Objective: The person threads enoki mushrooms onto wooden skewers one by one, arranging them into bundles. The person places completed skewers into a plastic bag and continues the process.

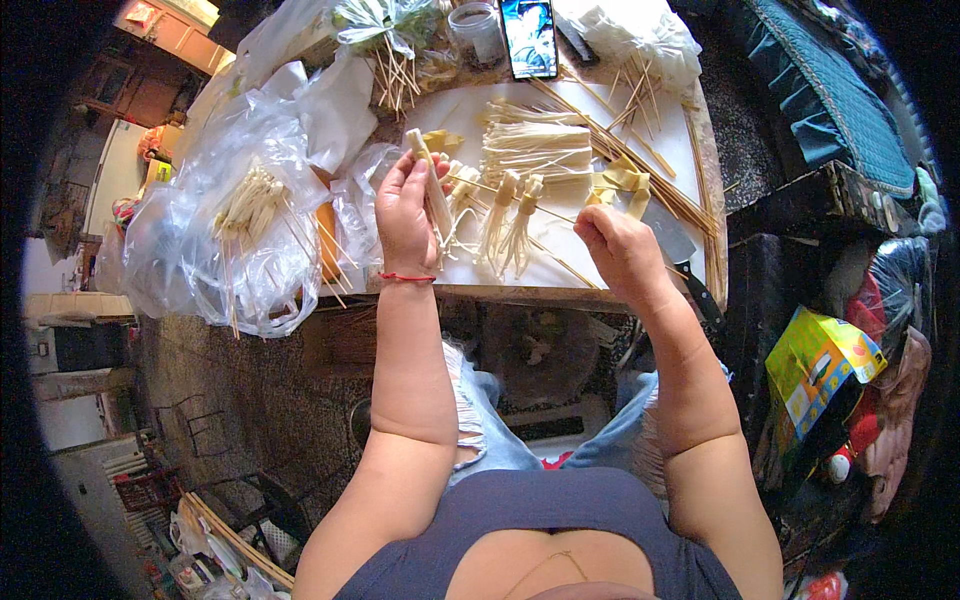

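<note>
My left hand (pixel 409 202) is raised over the left part of a white cutting board (pixel 540 274), gripping an upright enoki mushroom bundle (pixel 429 169) wrapped in a yellowish strip. A thin bamboo skewer (pixel 551 213) slants from beside that bundle to my right hand (pixel 619 251), whose fingers are closed around it. Two wrapped enoki bundles (pixel 519 214) hang or lie along the skewer's line; whether it pierces them I cannot tell. Behind them lies a pile of loose enoki (pixel 536 146). Folded yellow strips (pixel 621 187) sit just beyond my right hand.
Skewered enoki bundles (pixel 251 199) lie on clear plastic bags (pixel 172 240) at left. Loose bamboo skewers (pixel 622 142) and a cleaver (pixel 667 232) are at right, its black handle (pixel 701 292) overhanging the edge. A lit phone (pixel 529 37) and a plastic jar (pixel 476 34) stand behind.
</note>
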Demonstrator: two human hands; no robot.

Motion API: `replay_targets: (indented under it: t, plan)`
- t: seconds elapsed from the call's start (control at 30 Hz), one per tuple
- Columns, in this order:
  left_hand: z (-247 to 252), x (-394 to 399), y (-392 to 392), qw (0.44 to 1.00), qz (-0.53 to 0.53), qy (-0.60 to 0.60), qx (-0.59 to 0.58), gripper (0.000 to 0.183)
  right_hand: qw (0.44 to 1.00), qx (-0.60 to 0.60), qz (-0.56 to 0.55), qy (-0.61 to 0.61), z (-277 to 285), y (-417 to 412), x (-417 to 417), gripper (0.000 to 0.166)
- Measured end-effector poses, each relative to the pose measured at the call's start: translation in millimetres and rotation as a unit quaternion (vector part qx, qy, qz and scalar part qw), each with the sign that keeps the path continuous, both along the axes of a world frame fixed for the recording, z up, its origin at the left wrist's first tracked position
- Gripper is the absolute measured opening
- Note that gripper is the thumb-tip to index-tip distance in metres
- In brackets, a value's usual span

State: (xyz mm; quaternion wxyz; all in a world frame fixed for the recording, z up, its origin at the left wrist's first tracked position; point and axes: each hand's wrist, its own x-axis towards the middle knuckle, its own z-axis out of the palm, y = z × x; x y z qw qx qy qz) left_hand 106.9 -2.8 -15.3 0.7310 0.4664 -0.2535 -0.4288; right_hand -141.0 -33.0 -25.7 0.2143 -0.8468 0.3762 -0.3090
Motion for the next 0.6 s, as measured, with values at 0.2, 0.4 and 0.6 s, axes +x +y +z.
replay_targets:
  t: [0.2, 0.4, 0.6]
  plan:
    - [0, 0, 1, 0.998, 0.048, -0.042, 0.003, 0.021, 0.999, -0.033, -0.019, -0.014, 6, 4, 3, 0.009]
    - [-6, -4, -4, 0.986, 0.063, -0.15, 0.018, 0.024, 0.998, -0.04, -0.018, -0.048, 13, 7, 5, 0.009]
    - [-4, -9, -3, 0.981, 0.059, -0.185, 0.017, 0.024, 0.998, -0.04, -0.02, -0.039, 12, 7, 4, 0.009]
